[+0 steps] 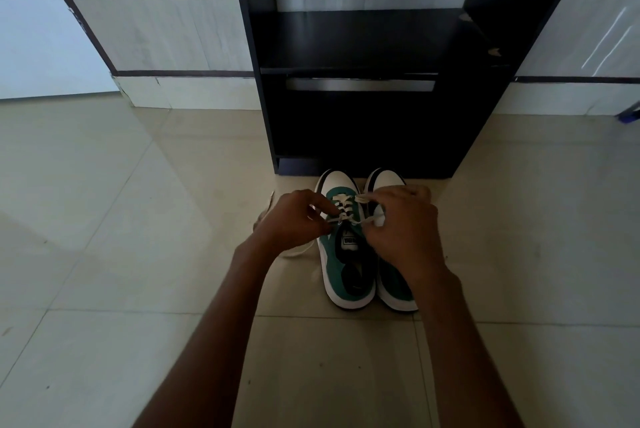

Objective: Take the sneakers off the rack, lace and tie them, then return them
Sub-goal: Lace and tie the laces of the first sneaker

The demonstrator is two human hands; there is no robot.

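Observation:
Two green, white and black sneakers stand side by side on the floor tiles, toes toward the rack. The left sneaker (pixel 341 264) has a white lace (pixel 343 207) crossed through its lower eyelets. My left hand (pixel 294 218) pinches one lace end at the shoe's left side. My right hand (pixel 403 230) pinches the other end at the right side and covers much of the right sneaker (pixel 389 283). A loose stretch of lace (pixel 263 216) trails on the floor to the left.
The black shoe rack (pixel 374 115) stands right behind the toes, with a dark shelf and a metal bar (pixel 360 84). Pale wall panels flank it. Beige floor tiles (pixel 138 289) spread all around. A blue object (pixel 630 112) shows at the right edge.

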